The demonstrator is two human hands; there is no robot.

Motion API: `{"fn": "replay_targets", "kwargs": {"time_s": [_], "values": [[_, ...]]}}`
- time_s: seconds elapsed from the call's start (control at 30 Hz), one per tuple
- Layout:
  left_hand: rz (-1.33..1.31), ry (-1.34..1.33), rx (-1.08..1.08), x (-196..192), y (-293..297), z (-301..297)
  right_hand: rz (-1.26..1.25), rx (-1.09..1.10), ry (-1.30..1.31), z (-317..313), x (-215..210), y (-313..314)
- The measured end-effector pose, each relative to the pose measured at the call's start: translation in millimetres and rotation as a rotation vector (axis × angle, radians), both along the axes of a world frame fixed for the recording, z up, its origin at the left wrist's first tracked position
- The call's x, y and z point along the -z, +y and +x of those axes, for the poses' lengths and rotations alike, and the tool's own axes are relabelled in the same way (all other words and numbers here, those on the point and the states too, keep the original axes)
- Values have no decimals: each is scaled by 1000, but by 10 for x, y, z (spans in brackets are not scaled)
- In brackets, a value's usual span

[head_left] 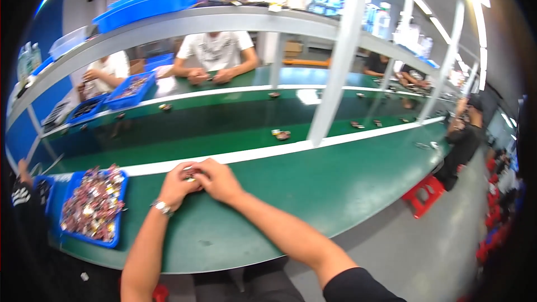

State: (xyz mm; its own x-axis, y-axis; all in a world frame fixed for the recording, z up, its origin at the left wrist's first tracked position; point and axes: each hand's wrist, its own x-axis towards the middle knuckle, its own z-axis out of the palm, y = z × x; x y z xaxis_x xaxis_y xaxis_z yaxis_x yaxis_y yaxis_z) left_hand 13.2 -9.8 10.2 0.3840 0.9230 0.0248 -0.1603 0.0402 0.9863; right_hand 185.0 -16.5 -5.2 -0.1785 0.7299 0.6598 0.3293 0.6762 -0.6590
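Observation:
Close together above the green bench (268, 196), my left hand (174, 188) and my right hand (220, 181) are closed around one small part (191, 174). It looks reddish-brown with a shiny bit; the fingers cover most of it, so its kind cannot be made out. A metal-banded watch circles my left wrist. To the left of my hands, a blue tray (118, 235) is heaped with many small pink-red, silver and yellowish parts (92, 204) of similar look.
Behind a white rail (246, 157), a dark green conveyor belt (224, 128) carries scattered small parts (281, 134). A white post (330, 89) rises from the rail to an overhead shelf with a blue bin (148, 4). People work opposite and beside me; a red stool (423, 194) stands at right.

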Motion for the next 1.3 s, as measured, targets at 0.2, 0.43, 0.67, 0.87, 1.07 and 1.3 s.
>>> {"fn": "replay_targets", "kwargs": {"time_s": [0.2,0.43,0.67,0.87,1.07,1.3], "values": [[-163,-185,118,-62,-87,-64,-83,69,-34,61,-150,-120],[-134,-189,204,-7,-3,63,-30,-21,-202,323,-237,-93],[-121,-105,216,43,10,-23,-200,-201,-288,430,-222,-44],[-106,-61,207,24,-7,-21,-202,-127,-379,339,-229,-93],[-85,-80,267,3,-8,-40,-203,-92,-349,327,-216,-110],[-74,-72,265,-22,-17,-27,-201,-169,-263,358,-181,-62]]}}
